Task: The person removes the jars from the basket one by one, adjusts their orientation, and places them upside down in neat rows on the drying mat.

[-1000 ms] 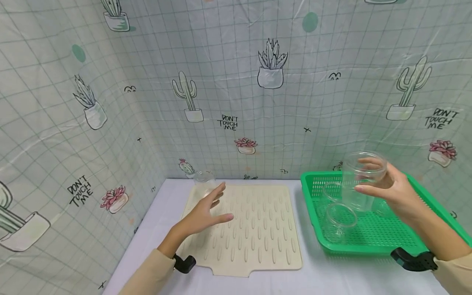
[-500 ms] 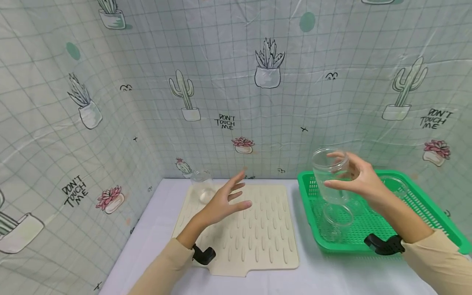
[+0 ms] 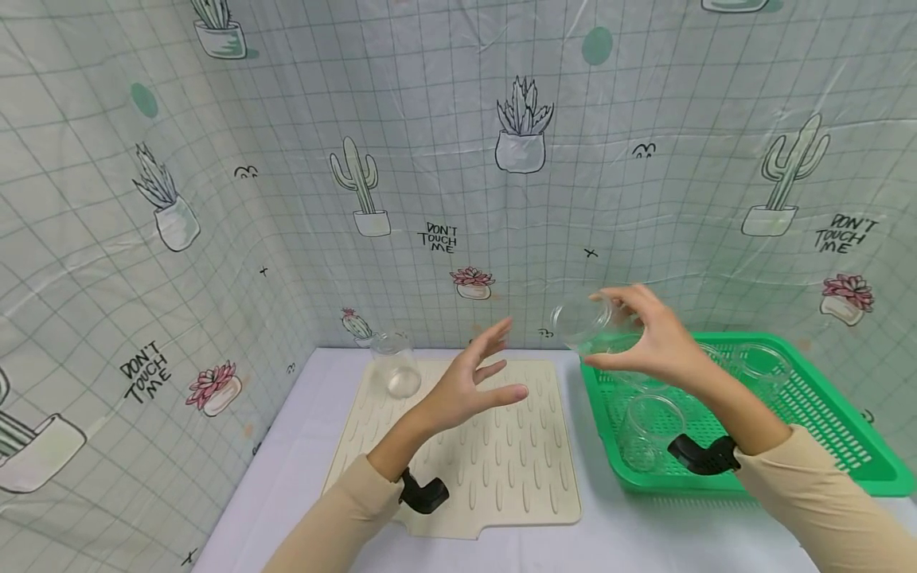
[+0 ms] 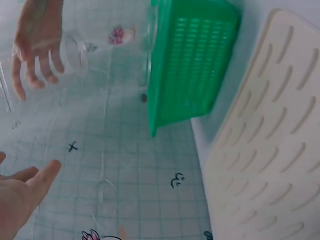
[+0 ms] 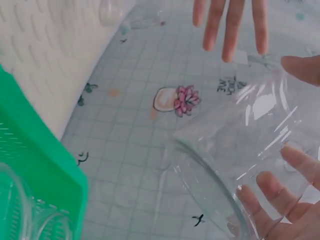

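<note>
My right hand point(image 3: 655, 338) grips a clear cup point(image 3: 579, 322) between thumb and fingers, held in the air above the left rim of the green basket point(image 3: 612, 458). The cup is tilted, its rim pointing leftward in the head view; in the right wrist view the same clear cup point(image 5: 240, 135) has fingers around its side. Over the cream ridged mat point(image 3: 516, 446), my left hand point(image 3: 466, 390) is raised with fingers extended and thumb apart, holding nothing and not touching the cup. Another clear cup point(image 3: 396, 368) stands on the mat's far left corner.
Several clear cups, one of them a front cup point(image 3: 650, 434), sit inside the green basket on the right. A white cloth point(image 3: 279, 477) covers the table. Behind and to the left hangs a patterned curtain point(image 3: 415, 119) close to the table's edges.
My right hand has carried the cup left from over the basket's middle to its left rim, and the cup has tipped from upright. My left hand has moved right across the mat.
</note>
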`<state>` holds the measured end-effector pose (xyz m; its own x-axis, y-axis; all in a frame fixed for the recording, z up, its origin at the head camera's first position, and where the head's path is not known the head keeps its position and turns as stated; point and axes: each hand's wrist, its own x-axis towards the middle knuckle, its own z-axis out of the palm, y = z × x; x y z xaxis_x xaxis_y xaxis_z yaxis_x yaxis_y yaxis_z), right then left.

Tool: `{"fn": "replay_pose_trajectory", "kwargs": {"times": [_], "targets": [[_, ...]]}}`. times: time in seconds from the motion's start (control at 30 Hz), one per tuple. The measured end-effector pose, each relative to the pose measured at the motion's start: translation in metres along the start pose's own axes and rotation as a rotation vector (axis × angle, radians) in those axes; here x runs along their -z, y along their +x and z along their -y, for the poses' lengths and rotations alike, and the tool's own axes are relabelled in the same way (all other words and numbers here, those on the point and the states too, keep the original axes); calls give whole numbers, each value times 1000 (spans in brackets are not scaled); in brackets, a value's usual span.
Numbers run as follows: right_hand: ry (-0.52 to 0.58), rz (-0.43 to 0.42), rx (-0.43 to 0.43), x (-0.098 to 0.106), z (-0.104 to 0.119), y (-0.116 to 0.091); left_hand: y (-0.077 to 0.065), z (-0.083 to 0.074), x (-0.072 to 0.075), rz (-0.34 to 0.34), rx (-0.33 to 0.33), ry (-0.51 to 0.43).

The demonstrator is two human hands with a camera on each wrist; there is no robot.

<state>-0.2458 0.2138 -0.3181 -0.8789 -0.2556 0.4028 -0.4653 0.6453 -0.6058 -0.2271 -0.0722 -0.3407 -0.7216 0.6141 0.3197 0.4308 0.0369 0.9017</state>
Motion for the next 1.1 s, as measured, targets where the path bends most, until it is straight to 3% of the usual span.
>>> {"fn": "replay_pose_trajectory", "kwargs": {"times": [0.2, 0.37, 0.57, 0.77, 1.1], "targets": [[-75, -13, 87, -9, 12, 4, 6, -10, -8, -74, 26, 45], [-161, -31, 121, -17, 19, 6, 10, -14, -11, -138, 19, 25], [-282, -70, 159, -25, 24, 8, 15, -15, -12, -172, 29, 23], [-380, -119, 252, -34, 27, 7, 18, -16, -15, -212, 47, 64], [-544, -171, 334, -51, 33, 6, 29, 17, -19, -269, 89, 88]]}}
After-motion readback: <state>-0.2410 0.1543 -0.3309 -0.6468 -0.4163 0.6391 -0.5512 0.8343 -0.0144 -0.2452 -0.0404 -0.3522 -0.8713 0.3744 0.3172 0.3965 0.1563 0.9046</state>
